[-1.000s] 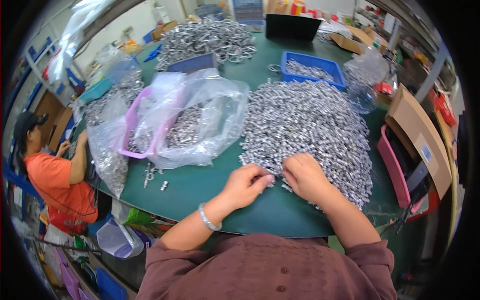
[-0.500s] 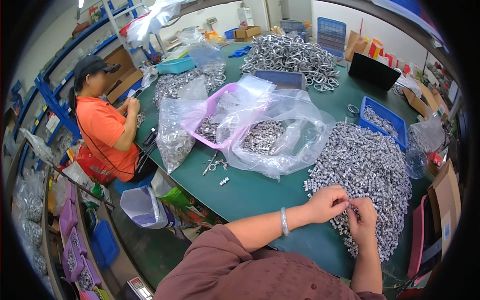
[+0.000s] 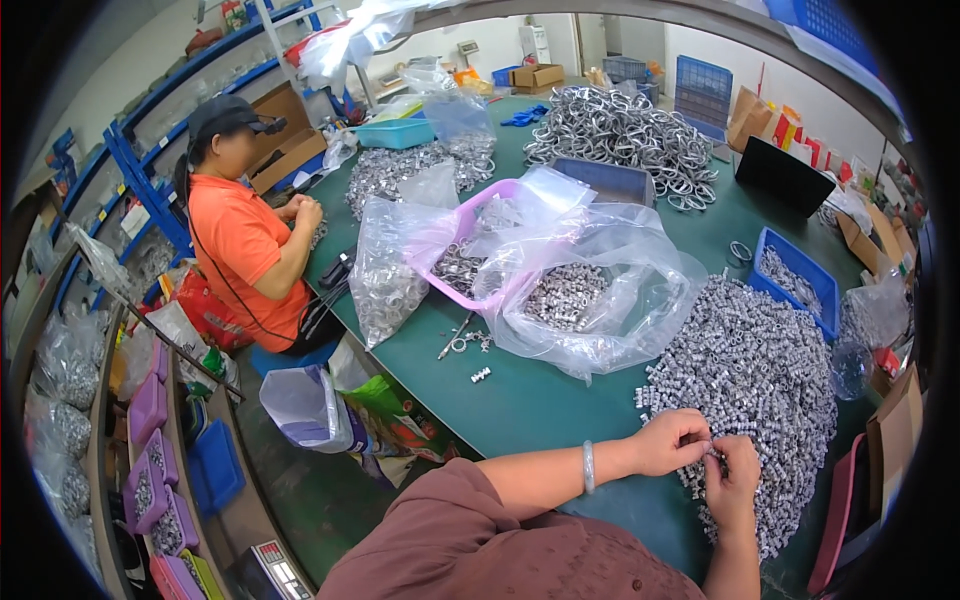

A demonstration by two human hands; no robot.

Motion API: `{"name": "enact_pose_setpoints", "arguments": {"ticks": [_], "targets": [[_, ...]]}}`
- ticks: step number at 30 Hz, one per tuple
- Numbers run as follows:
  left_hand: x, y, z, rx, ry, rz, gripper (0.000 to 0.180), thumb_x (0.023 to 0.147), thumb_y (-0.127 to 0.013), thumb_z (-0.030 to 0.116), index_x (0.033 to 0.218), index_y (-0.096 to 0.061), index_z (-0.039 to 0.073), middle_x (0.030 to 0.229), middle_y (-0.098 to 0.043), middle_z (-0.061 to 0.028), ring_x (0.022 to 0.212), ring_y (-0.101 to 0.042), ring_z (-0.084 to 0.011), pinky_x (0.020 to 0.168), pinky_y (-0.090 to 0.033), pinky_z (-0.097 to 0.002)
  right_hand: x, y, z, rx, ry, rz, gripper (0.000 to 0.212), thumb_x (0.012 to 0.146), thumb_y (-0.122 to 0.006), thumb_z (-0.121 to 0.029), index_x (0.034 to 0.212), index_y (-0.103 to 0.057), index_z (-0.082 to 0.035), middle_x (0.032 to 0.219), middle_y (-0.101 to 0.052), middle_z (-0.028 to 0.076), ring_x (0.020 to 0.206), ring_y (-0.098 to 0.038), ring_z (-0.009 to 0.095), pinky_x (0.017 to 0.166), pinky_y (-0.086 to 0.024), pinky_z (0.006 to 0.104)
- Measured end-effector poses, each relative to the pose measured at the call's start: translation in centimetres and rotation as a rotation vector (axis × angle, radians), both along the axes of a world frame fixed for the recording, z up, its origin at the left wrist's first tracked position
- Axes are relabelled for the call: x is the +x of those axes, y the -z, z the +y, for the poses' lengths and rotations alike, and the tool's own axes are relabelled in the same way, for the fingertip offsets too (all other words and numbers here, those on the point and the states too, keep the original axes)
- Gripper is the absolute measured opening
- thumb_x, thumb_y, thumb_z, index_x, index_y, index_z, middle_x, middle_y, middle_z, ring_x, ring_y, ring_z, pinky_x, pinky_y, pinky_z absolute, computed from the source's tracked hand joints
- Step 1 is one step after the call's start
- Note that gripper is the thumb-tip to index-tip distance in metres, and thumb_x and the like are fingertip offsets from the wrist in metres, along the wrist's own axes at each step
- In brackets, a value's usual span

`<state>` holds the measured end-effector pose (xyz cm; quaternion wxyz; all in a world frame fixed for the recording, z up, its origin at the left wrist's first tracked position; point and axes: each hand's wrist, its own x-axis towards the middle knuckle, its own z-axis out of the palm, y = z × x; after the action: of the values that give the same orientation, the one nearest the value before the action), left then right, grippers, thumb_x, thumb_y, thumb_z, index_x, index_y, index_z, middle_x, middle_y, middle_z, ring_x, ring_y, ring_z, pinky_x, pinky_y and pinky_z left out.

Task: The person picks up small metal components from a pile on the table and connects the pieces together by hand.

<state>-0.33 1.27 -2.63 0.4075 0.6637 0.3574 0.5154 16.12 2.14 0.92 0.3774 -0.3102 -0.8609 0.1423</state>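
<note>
Both of my hands meet at the near left edge of a large heap of small silvery metal parts [image 3: 750,370] on the green table [image 3: 440,430]. My left hand [image 3: 672,441], with a pale bangle [image 3: 588,468] on its wrist, has its fingers pinched together. Close against it, my right hand [image 3: 733,470] pinches too, fingertip to fingertip. A tiny metal part seems to lie between them, mostly hidden by the fingers. Left of the heap, an open clear plastic bag [image 3: 640,335] holds more such parts, next to a pink basket [image 3: 490,300].
A blue tray [image 3: 825,300] of parts stands beyond the heap. Metal rings [image 3: 620,140] are piled at the back. Across the table's left side sits a person in orange [image 3: 240,235], hands together. A black screen [image 3: 783,174] stands at the far right. A waste bin [image 3: 308,408] is below the left edge.
The whole view has shifted, so everything appears farther right and slightly lower. My hands stay pinched together by the heap, with small finger movements.
</note>
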Motion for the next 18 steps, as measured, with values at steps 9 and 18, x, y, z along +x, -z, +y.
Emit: {"name": "enact_pose_setpoints", "arguments": {"ticks": [9,18], "targets": [[-0.17,0.27,-0.15,0.006,0.027,0.006,0.007,0.078,-0.055,0.008,0.077,-0.053,0.002,0.071,-0.045,-0.0022,0.057,-0.043,-0.0078,0.051,-0.037,-0.0223,-0.33,0.07,0.17,0.072,-0.086,0.033,0.017,0.064,-0.059,0.006,0.078,-0.052,-0.001,0.072,-0.054,0.011,0.067,-0.050,0.027,0.058,-0.040,0.0338],[-0.34,0.83,0.19,0.066,0.046,-0.025,0.009,0.080,-0.054,0.010,0.078,-0.054,0.001,0.071,-0.045,-0.0033,0.059,-0.043,-0.0102,0.054,-0.036,-0.0240,-0.55,-0.02,-0.26,0.015,-0.019,0.024,0.016,0.065,-0.059,0.005,0.078,-0.053,-0.002,0.073,-0.054,0.011,0.067,-0.051,0.027,0.058,-0.040,0.0331]]}}
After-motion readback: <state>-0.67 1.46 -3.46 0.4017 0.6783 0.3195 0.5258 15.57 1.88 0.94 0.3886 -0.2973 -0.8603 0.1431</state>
